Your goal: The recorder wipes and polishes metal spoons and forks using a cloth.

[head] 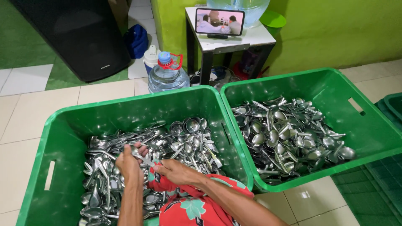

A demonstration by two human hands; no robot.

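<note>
Head view: left hand (129, 164), right hand (175, 170) pinch spoon (144, 159); red cloth (190, 205) hides crate (63, 125) front.

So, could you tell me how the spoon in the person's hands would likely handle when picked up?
The spoon, held between left hand and right hand, looks like polished metal, so probably stiff and a bit slippery. It seems thin, so likely light alone. Lifted from the heap in the left crate, neighbours may snag.
</note>
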